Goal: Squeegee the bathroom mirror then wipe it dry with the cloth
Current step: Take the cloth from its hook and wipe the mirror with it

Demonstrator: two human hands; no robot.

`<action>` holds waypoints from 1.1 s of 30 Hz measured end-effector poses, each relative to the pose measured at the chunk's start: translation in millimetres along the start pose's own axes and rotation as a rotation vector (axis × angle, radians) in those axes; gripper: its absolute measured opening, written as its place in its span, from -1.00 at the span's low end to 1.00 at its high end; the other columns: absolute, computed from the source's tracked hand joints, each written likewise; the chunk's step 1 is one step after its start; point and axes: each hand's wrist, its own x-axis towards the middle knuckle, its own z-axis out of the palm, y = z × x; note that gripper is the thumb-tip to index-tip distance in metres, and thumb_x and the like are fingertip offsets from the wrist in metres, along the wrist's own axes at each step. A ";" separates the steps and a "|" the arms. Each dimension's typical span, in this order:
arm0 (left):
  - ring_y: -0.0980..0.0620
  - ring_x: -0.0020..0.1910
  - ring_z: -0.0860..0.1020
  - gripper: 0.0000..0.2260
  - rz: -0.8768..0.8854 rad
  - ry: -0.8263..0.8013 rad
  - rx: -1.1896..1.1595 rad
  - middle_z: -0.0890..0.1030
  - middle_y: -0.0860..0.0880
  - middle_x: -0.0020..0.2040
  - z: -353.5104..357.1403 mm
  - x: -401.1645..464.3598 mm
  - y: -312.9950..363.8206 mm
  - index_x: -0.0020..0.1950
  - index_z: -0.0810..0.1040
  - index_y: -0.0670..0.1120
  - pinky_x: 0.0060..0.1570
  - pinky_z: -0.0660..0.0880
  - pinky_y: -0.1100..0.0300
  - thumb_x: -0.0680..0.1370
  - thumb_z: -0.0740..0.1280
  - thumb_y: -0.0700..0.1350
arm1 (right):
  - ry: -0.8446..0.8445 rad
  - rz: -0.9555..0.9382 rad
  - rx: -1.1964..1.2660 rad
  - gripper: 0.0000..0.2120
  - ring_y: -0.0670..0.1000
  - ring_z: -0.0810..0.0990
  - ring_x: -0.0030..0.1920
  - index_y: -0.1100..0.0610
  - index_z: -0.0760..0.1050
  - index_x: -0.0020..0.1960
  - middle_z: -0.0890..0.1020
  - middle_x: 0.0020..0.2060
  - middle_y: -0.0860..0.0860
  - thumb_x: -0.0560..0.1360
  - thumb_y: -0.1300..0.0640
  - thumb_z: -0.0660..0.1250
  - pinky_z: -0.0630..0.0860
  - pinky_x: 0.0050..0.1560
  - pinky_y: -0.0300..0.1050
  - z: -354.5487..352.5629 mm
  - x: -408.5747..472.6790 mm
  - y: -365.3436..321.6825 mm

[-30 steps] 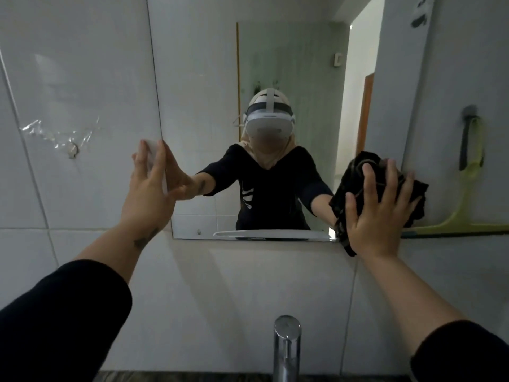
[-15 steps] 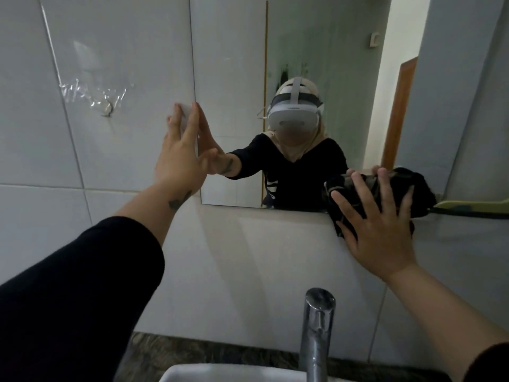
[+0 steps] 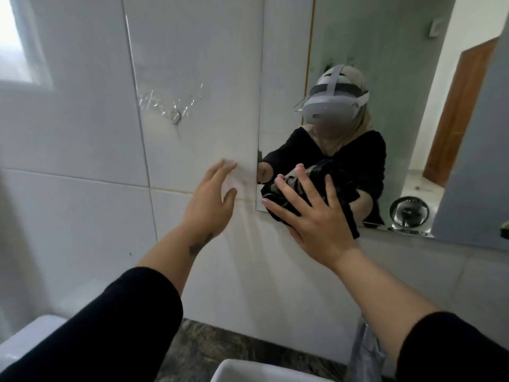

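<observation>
Bunching softly under the spread right hand (image 3: 316,216), the dark cloth (image 3: 334,179) is pressed flat-palmed at the mirror (image 3: 286,78)'s lower-left corner — limp, light, best palmed — while the left hand (image 3: 209,205) is splayed on tile.

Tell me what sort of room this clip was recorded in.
Most likely a home bathroom. White glazed tiles cover the wall, a frameless mirror is fixed above a white basin, and the right hand presses a dark cloth on the glass.
</observation>
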 end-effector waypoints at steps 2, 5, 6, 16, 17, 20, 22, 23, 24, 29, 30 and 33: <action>0.08 0.40 0.32 -0.65 -0.063 -0.019 -0.048 0.38 0.06 0.42 -7.9 -9.2 -10.5 0.40 0.36 0.04 0.25 0.17 0.32 0.62 0.17 -0.15 | -0.004 -0.054 0.053 -0.46 0.32 0.16 0.47 -0.09 0.28 0.45 0.36 0.45 0.06 0.52 0.19 0.26 0.01 0.41 0.39 3.4 21.3 -15.9; 0.13 0.29 0.41 -0.72 -0.213 -0.037 -0.254 0.51 0.07 0.30 -25.0 -13.0 -22.8 0.33 0.42 0.06 0.20 0.27 0.24 0.64 0.11 -0.08 | -0.001 -0.108 0.193 -0.48 0.32 0.26 0.44 -0.02 0.35 0.42 0.45 0.38 0.07 0.48 0.22 0.28 0.11 0.39 0.40 3.8 55.8 -36.8; 0.13 0.29 0.40 -0.73 -0.259 -0.037 -0.350 0.51 0.07 0.28 -32.4 -12.2 -25.3 0.32 0.43 0.07 0.23 0.30 0.18 0.65 0.09 -0.06 | 0.009 -0.092 0.286 -0.49 0.30 0.29 0.43 0.01 0.38 0.40 0.48 0.36 0.07 0.47 0.22 0.29 0.11 0.39 0.39 1.3 68.0 -42.9; 0.19 0.05 0.49 -0.71 -0.372 -0.018 -0.701 0.54 0.17 -0.04 -105.7 14.0 -24.9 0.34 0.29 0.14 -0.01 0.41 0.31 0.65 0.14 -0.12 | 0.007 0.164 1.316 -0.56 0.01 0.48 0.24 0.04 0.44 0.33 0.55 0.18 -0.04 0.49 0.31 0.30 0.34 0.36 -0.04 -68.2 178.0 -63.7; 0.16 -0.04 0.53 -0.70 -0.376 0.009 -0.690 0.54 0.07 -0.08 -111.6 16.7 -24.7 0.33 0.30 0.10 -0.18 0.47 0.38 0.63 0.16 -0.16 | -0.006 0.171 1.315 -0.55 0.01 0.49 0.20 0.05 0.45 0.33 0.56 0.17 -0.01 0.48 0.33 0.30 0.37 0.31 -0.12 -69.1 185.6 -62.0; 0.07 0.03 0.50 -0.72 -0.389 0.072 -0.564 0.44 -0.08 0.11 -125.6 27.5 -26.8 0.32 0.34 0.05 -0.19 0.48 0.40 0.61 0.20 -0.12 | -0.061 0.236 1.375 -0.56 -0.07 0.49 0.21 0.07 0.47 0.31 0.55 0.16 0.00 0.47 0.35 0.31 0.33 0.27 -0.35 -69.8 201.1 -57.1; 0.11 0.14 0.49 -0.76 -0.383 0.038 -0.568 0.45 -0.05 0.22 -130.6 34.7 -27.6 0.29 0.33 0.06 -0.03 0.41 0.34 0.62 0.19 -0.06 | -0.093 0.247 1.429 -0.57 -0.13 0.48 0.22 0.07 0.48 0.29 0.55 0.18 -0.03 0.47 0.35 0.32 0.33 0.28 -0.38 -72.4 209.7 -55.0; 0.16 0.07 0.52 -0.78 -0.384 0.011 -0.602 0.52 -0.04 0.15 -131.6 37.5 -26.0 0.27 0.32 0.05 -0.08 0.41 0.36 0.63 0.17 -0.07 | -0.119 0.241 1.436 -0.57 -0.13 0.48 0.23 0.05 0.48 0.28 0.54 0.18 -0.05 0.47 0.35 0.33 0.34 0.30 -0.33 -72.7 213.7 -54.2; 0.18 -0.04 0.55 -0.81 -0.384 0.004 -0.622 0.57 -0.05 0.05 -132.0 40.2 -25.2 0.24 0.30 0.03 -0.17 0.42 0.37 0.63 0.16 -0.11 | -0.143 0.236 1.427 -0.57 -0.11 0.47 0.23 0.04 0.49 0.27 0.54 0.17 -0.06 0.46 0.33 0.33 0.36 0.31 -0.26 -71.8 217.5 -53.1; -0.01 -0.30 0.51 -0.88 -0.369 0.174 -0.522 0.56 -0.10 -0.17 -126.7 55.8 -34.9 0.05 0.37 0.00 -0.35 0.45 0.24 0.61 0.15 -0.22 | -0.176 0.354 1.096 -0.74 -0.03 0.46 0.21 -0.15 0.54 0.15 0.58 0.12 -0.18 0.47 -0.08 0.33 0.34 0.26 0.09 -56.5 227.7 -42.8; 0.01 -0.33 0.49 -0.86 -0.341 0.185 -0.411 0.55 -0.05 -0.24 -125.5 60.4 -37.9 -0.01 0.41 0.00 -0.37 0.42 0.28 0.60 0.16 -0.24 | -0.154 0.364 0.979 -0.77 -0.02 0.46 0.19 -0.16 0.56 0.13 0.59 0.11 -0.18 0.50 -0.10 0.28 0.33 0.20 0.05 -53.2 228.5 -42.8; 0.09 -0.40 0.45 -0.81 -0.284 0.226 -0.155 0.53 0.07 -0.34 -124.4 74.3 -41.5 -0.09 0.50 0.02 -0.40 0.37 0.31 0.56 0.18 -0.25 | -0.026 0.299 0.651 -0.78 0.04 0.51 0.09 -0.12 0.60 0.12 0.64 0.03 -0.11 0.55 -0.02 0.24 0.25 -0.05 -0.05 -44.6 233.4 -50.7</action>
